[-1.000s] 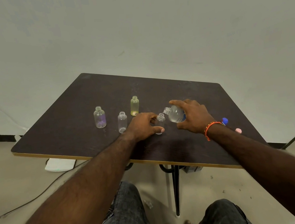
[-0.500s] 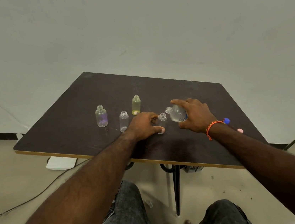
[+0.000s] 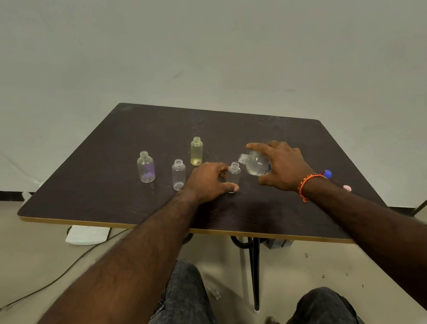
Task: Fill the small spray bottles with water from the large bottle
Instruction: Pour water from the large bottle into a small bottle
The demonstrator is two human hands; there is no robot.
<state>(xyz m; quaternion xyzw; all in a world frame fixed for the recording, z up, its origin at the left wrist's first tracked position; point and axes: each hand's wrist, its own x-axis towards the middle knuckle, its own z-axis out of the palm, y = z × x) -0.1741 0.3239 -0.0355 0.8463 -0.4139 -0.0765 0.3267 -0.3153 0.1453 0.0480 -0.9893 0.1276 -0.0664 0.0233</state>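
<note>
Little has changed over the last second: the right hand still grips the large bottle, tipped with its mouth just above the small bottle, which the left hand pinches upright on the table. Pouring seems ongoing; three small bottles at left wait.

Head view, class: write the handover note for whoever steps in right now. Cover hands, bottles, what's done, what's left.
Left hand steadies a small clear bottle upright on the table.
Right hand holds the large bottle tipped, its mouth at the small bottle's neck.
Three more uncapped small bottles stand to the left: purple-tinted, clear, yellow-tinted.
Done: cannot tell fill levels.
Left: finish this pour, then check the others.
</note>
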